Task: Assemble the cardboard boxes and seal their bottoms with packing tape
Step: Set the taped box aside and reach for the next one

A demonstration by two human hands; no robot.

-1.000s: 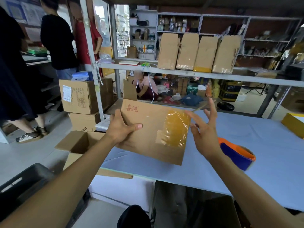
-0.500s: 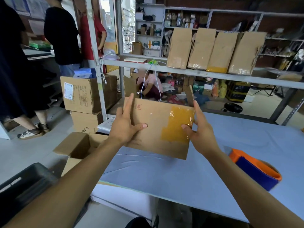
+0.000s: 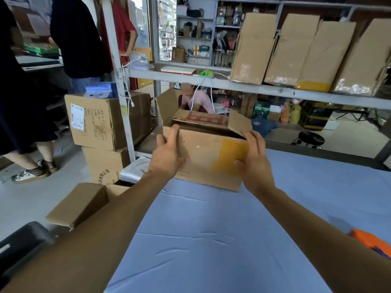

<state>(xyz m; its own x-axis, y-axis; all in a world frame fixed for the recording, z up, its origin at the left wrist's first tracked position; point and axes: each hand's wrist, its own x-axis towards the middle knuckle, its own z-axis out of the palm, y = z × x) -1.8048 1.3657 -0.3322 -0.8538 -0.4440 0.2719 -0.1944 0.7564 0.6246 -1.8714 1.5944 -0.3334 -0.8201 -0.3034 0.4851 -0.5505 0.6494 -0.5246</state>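
The cardboard box (image 3: 203,157) is held up over the far edge of the table (image 3: 211,240), squared into an open shape, its long axis running left to right across the view. The left hand (image 3: 167,157) presses flat on the near panel toward the box's left end, fingers reaching up to the top rim, thumb spread on the panel. The right hand (image 3: 254,159) clasps the right end, fingers hooked over the upper corner, thumb lying on a yellowish tape patch (image 3: 229,157) on the near panel. Both hands are closed on the box, one at each end, so neither is nearer; the box sits straight ahead between them, at arm's length.

The upward-facing end is open: a left flap (image 3: 167,106) stands up, a right flap (image 3: 240,122) leans outward, and a far flap with red print (image 3: 201,118) is folded inward. Probably the flaps need folding shut next before taping. An orange and blue tape dispenser (image 3: 372,243) lies at the table's right edge, well apart from the box and nearer the right arm. Another open box (image 3: 82,204) rests on the floor off the table's left edge.
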